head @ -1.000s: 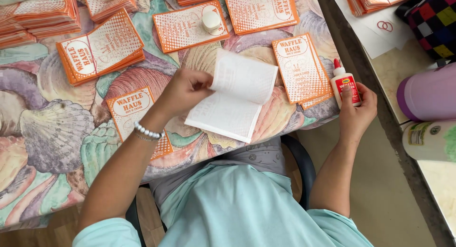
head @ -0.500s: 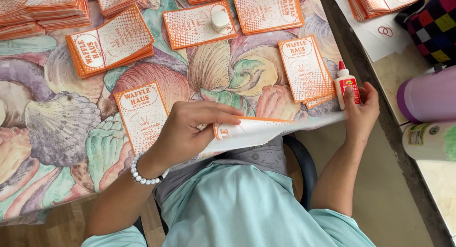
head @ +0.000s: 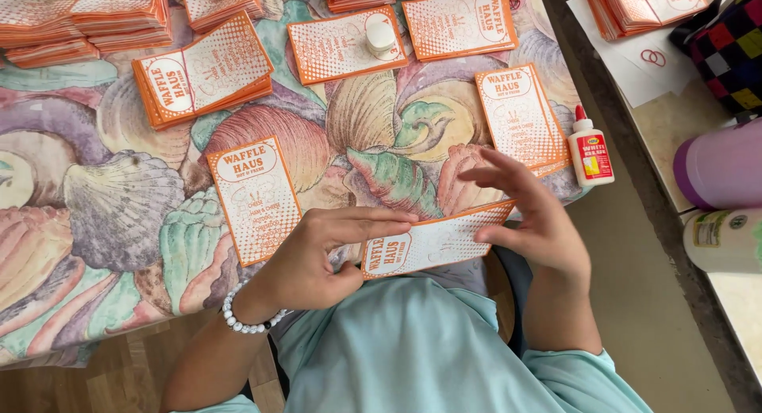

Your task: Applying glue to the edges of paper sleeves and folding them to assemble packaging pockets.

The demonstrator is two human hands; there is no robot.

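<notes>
An orange and white printed booklet (head: 432,241), folded closed, lies at the near edge of the table. My left hand (head: 317,258) grips its left end, fingers on top and thumb beneath. My right hand (head: 528,214) rests on its right end with fingers spread flat. A small white glue bottle (head: 590,149) with a red cap and label stands upright just right of my right hand, untouched.
Several matching orange booklets lie about the seashell-patterned tablecloth (head: 111,214): one (head: 254,197) beside my left hand, one (head: 520,117) beyond my right, stacks (head: 202,71) farther back. A white cap (head: 380,35) sits on one booklet. A purple tumbler (head: 718,165) and a white bottle (head: 726,238) stand at right.
The open booklet has been folded shut and pulled to the table's near edge. My right hand has let go of the glue bottle and moved onto the booklet.
</notes>
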